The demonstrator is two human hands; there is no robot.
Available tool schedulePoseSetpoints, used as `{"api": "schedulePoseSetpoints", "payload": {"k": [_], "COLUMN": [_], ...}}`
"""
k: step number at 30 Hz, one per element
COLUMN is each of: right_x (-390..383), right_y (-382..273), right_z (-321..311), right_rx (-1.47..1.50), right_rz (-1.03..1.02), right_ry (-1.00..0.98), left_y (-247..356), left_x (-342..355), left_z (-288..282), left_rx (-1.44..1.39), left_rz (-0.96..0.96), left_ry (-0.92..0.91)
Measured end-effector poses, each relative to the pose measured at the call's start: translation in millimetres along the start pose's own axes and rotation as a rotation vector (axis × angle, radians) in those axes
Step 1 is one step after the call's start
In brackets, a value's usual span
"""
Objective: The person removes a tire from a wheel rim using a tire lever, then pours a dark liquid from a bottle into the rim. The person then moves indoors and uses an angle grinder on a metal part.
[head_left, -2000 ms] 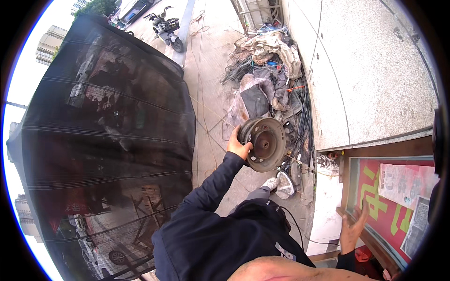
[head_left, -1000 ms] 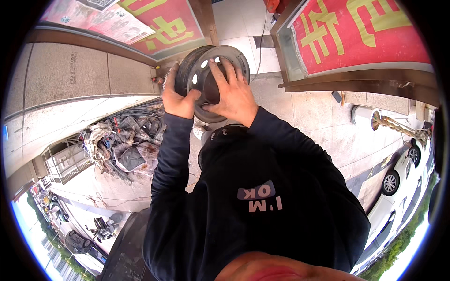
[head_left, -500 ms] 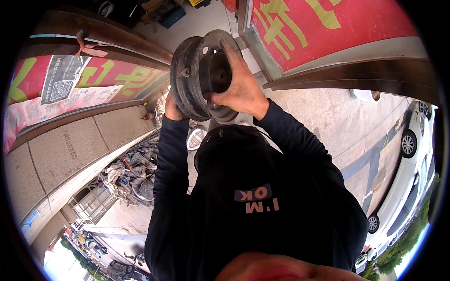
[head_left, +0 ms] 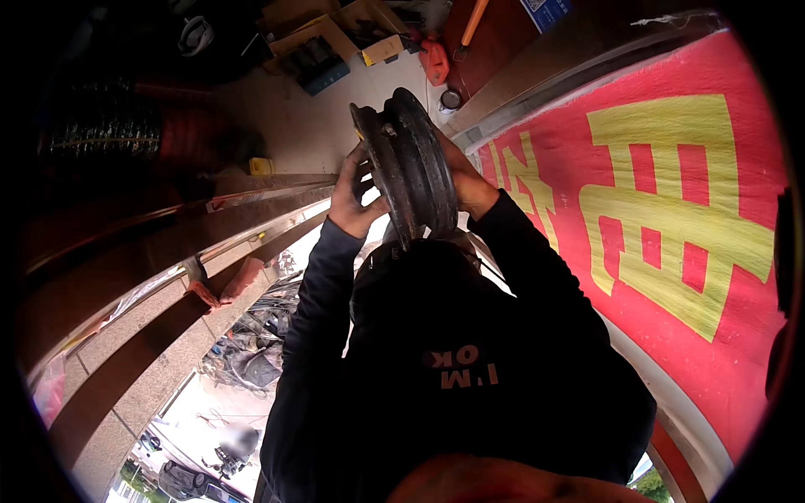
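Note:
A dirty dark metal wheel rim is held up between my two hands, its grooved outer edge turned toward me. My left hand grips it at the left side, with the thumb and fingers spread around the flange. At the opposite side, my right hand presses against the rim, and its fingertips are partly hidden behind the metal. Both forearms wear dark sleeves.
Cardboard boxes with dark parts stand on the floor ahead, near a red container and a small can. Door frames pass at the left. A red panel with yellow characters borders the right.
The wheel rim has turned from showing its open face to showing its edge. I have moved farther through the doorway, and more of the interior floor is in view.

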State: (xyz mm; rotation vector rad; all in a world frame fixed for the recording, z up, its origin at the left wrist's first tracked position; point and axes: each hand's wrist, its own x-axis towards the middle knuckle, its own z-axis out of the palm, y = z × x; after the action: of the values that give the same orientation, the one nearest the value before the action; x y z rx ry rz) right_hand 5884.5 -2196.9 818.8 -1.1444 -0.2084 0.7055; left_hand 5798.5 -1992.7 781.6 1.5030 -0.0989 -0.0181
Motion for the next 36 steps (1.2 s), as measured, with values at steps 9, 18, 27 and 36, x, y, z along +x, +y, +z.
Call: {"api": "schedulePoseSetpoints", "payload": {"k": [9,18,27,36], "right_x": [222,433,614,775], "right_y": [-89,-83,-98,-233], "right_z": [-34,-9,33,-135], "right_rx": [-0.116,-0.309,-0.329,-0.478], "right_rz": [-0.055,-0.082,-0.422,-0.11], "right_ry": [-0.049,0.048,-0.009,-0.027], "left_y": [45,62,25,-27], "left_x": [176,303,413,466], "left_z": [-72,-128,-272,-408], "left_rx": [-0.284,0.364,0.786,0.892], "left_rz": [0.043,0.026,-0.049,-0.62], "left_ry": [0.37,0.81,1.062,1.078]}}
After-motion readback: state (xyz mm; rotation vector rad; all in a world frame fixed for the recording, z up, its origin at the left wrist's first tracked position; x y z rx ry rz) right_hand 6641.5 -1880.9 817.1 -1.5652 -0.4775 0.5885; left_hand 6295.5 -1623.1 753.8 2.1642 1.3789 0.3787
